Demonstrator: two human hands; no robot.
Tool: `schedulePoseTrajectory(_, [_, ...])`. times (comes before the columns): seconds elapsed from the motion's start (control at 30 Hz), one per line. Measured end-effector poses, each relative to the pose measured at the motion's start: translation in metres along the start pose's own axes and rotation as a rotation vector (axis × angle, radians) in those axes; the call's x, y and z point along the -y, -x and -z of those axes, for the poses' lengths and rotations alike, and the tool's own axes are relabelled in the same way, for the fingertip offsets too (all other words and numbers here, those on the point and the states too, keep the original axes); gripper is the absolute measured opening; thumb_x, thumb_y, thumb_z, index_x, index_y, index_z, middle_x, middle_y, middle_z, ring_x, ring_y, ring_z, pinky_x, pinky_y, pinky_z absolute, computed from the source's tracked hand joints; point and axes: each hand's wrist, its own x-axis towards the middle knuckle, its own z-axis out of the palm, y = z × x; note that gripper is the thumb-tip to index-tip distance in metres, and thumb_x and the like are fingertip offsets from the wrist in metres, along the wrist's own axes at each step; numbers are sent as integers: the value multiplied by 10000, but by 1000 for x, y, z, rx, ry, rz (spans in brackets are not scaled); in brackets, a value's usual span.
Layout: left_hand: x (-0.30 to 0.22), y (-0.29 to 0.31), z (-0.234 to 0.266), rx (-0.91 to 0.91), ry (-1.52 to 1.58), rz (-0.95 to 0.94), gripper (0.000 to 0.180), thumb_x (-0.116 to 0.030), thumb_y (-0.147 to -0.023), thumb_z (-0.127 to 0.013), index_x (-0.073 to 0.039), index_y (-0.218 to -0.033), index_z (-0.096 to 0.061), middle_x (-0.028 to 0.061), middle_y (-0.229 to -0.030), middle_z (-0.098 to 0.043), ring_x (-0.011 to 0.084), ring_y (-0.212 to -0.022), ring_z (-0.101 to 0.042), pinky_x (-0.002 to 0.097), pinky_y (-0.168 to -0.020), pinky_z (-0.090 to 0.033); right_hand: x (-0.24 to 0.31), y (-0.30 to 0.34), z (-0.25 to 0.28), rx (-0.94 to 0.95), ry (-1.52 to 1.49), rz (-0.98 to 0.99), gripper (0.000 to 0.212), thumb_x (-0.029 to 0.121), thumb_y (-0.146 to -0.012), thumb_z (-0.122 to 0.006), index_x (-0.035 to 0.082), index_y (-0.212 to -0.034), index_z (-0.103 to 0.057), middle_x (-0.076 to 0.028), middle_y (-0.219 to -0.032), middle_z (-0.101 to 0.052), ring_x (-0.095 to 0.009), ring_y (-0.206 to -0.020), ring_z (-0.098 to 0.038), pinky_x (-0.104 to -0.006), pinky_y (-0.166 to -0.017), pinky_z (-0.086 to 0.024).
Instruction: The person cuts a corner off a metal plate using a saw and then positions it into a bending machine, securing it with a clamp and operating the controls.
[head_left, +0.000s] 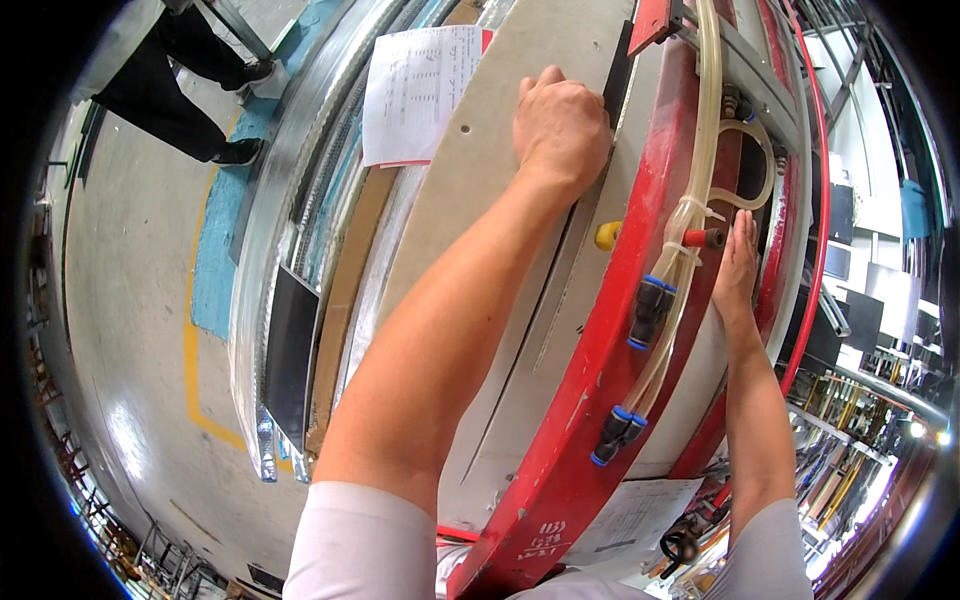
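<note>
My left hand point(562, 135) is closed, knuckles up, on a pale flat panel point(470, 190). A narrow dark strip point(618, 85) runs along beside and beneath it; whatever its fingers grip is hidden. Across a red metal beam point(590, 370), my right hand point(738, 262) lies with fingers stretched out, close to a red-and-black knob point(704, 238). Clear air hoses point(705, 120) run down the beam, bound with ties, into black push-in fittings with blue rings point(652, 312). A yellow knob point(607, 236) sticks out on the beam's left side.
A printed sheet point(420, 95) lies on stacked wrapped profiles point(300, 190) at the left. Another sheet point(635, 515) sits below the beam. A person in dark trousers point(165, 90) stands at the upper left. A thin red bar point(822, 200) curves past on the right.
</note>
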Motion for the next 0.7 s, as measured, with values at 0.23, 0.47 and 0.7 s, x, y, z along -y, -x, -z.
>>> schedulePoseTrajectory(0.23, [1, -1, -2, 0, -17, 0, 154, -157, -807, -609, -126, -769, -754, 32, -818, -696, 238, -949, -563, 361, -885, -415, 0, 0, -1, 2, 9, 23, 557, 320, -1050, -259, -6, -1498, -306, -208, -1566, -279, -341, -1470, -224, -433, -1206, -161])
schedulePoseTrajectory(0.47, [1, -1, -1, -7, 4, -3, 142, -161, -802, -624, -101, -790, -752, 56, -818, -693, 251, -953, -566, 372, -884, -429, 4, 0, 4, 3, 26, 5, 549, 311, -1048, -279, -10, -1492, -318, -207, -1560, -293, -344, -1460, -247, -432, -1201, -179])
schedulePoseTrajectory(0.7, [15, 14, 35, -171, 336, 97, 191, -95, -778, -616, -17, -926, -708, 176, -785, -653, 340, -868, -562, 409, -790, -476, 17, 4, 5, -172, -42, -43, 528, 285, -1034, -353, -50, -1442, -376, -230, -1518, -358, -351, -1427, -313, -424, -1179, -234])
